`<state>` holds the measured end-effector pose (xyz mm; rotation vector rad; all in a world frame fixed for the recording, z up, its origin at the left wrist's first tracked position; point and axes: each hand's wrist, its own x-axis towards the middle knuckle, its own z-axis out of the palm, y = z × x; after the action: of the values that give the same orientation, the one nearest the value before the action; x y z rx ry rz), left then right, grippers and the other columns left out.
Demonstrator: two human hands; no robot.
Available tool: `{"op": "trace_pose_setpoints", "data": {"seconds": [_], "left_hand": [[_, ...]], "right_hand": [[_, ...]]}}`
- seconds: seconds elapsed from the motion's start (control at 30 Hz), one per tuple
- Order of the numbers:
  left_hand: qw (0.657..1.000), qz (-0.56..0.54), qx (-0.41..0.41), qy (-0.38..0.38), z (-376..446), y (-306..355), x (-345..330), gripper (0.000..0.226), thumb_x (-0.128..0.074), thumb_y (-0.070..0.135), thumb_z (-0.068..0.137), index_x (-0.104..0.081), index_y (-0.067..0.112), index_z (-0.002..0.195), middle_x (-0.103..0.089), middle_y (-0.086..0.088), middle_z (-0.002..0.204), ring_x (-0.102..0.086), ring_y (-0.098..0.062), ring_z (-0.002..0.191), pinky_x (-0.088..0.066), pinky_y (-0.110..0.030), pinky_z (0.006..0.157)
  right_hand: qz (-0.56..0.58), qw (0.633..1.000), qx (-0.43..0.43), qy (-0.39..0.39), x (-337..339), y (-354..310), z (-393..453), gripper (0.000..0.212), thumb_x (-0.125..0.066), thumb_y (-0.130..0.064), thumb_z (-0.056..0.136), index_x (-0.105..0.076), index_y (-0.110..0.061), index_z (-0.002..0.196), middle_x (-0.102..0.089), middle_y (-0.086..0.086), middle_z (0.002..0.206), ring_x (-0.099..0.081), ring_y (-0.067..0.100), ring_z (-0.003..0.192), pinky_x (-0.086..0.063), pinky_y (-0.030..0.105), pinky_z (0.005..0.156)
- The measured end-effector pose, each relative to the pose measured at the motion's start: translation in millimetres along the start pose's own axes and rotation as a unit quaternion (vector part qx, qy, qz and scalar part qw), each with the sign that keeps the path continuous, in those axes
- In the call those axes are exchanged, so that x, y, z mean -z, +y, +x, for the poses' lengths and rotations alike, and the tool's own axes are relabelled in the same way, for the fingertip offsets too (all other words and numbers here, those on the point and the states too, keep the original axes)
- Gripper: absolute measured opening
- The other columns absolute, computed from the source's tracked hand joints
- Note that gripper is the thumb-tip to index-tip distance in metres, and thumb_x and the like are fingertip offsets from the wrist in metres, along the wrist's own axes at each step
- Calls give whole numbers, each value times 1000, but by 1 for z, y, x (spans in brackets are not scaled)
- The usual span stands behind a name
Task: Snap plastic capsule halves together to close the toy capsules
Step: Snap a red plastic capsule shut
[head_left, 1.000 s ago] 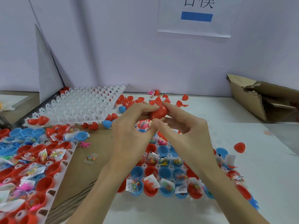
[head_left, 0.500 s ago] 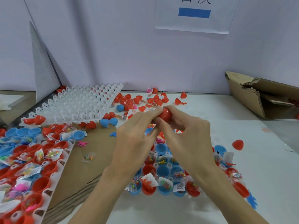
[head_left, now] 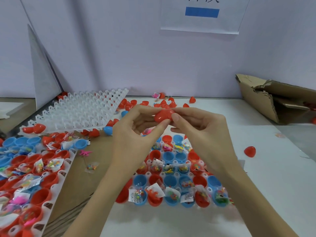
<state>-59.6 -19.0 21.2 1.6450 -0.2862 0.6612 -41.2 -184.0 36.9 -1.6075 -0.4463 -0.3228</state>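
Above the filled tray [head_left: 177, 183], red capsule [head_left: 163, 115] sits between both grips — left hand [head_left: 135, 141] pinches its left end, right hand [head_left: 203, 134] its right end, fingertips curled on it. Long axis looks left-right, so the closing squeeze likely runs hand-to-hand — neither nearer.

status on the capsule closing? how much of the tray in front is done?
Done: only a few closed capsules show, such as the red egg-shaped capsule loose on the white table. In hand: left hand and right hand pinch a red plastic capsule together; its seam is hard to see. Left: the white plastic tray underneath holds open red and blue halves, many with bagged toys.
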Motion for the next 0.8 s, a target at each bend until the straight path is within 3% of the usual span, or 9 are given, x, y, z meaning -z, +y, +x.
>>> {"op": "trace_pose_setpoints", "data": {"seconds": [0.13,0.23,0.53,0.67,0.8], "left_hand": [[997,-55,33,-30,3,2,3,26,-85,14,84,-74,20,108,-79,8,101,-76,-14,99,-57,-18,86],[995,-78,45,-32,3,3,3,26,-84,17,83,-74,18,107,-79,5,101,-76,-14,99,-57,-18,87],[998,-64,9,-15,1,5,0,26,-86,11,80,-73,17,102,-79,10,97,-77,-11,94,-58,-17,82],[998,-56,-2,-3,0,6,-1,27,-88,12,79,-73,15,101,-79,10,96,-77,-10,92,-59,-16,80],[998,-59,2,-3,0,6,0,28,-87,10,79,-74,14,103,-79,10,97,-77,-10,92,-59,-16,80]], "right_hand": [[-40,998,9,-49,6,-5,4,22,-70,-24,91,-73,-29,113,-77,-20,95,-74,2,88,-55,10,75],[-12,1000,16,-24,2,-5,2,17,-68,-26,92,-72,-35,106,-76,-24,94,-73,1,89,-54,9,74],[74,996,-7,56,-13,-3,-10,27,-72,-29,84,-76,-22,111,-77,-17,99,-72,1,97,-55,12,81],[68,996,-8,65,-16,-2,-11,27,-71,-33,81,-74,-30,108,-76,-21,98,-72,-1,97,-54,11,81],[77,995,-20,60,-16,-3,-10,30,-71,-33,82,-75,-27,111,-77,-19,100,-72,1,98,-55,13,82]]}}
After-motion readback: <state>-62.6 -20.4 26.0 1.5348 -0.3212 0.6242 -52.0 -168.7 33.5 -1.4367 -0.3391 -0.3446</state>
